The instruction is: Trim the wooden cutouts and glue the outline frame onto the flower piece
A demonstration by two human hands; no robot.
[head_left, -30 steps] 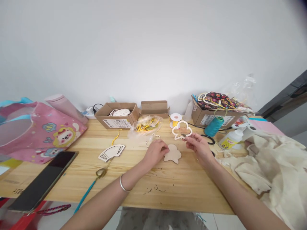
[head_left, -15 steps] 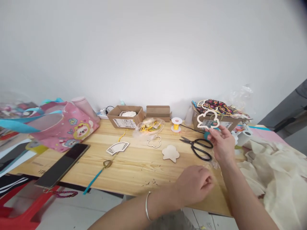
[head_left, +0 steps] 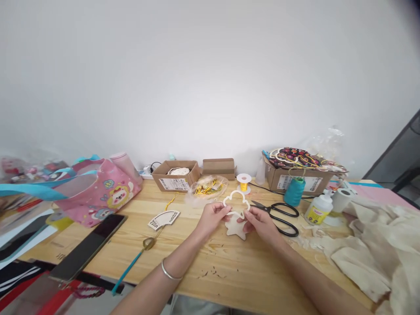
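Observation:
A pale cloud-shaped outline frame [head_left: 235, 192] is held up between my two hands. My left hand [head_left: 212, 218] pinches its left side with thumb and fingers. At its lower right edge, my right hand [head_left: 262, 224] grips it the same way. Just below the frame, a cream cloud-shaped piece [head_left: 235, 228] shows between the hands, partly covered by the fingers; whether it lies on the table or is touched, I cannot tell. Black-handled scissors [head_left: 278, 215] lie right beside my right hand.
Behind stand a spool of yellow cord [head_left: 243, 183], an open cardboard box [head_left: 175, 175] and a fuller box [head_left: 298, 177]. At right are teal thread [head_left: 294, 192], a glue bottle [head_left: 319, 209] and cream cloth [head_left: 374, 249]. Leftward lie a fan-shaped ornament [head_left: 164, 218], a phone [head_left: 88, 247] and a pink bag [head_left: 105, 190].
My right hand has brought the frame down and left from near the back box. My left hand has moved up and left to grip it. The outline lying on the table no longer shows there.

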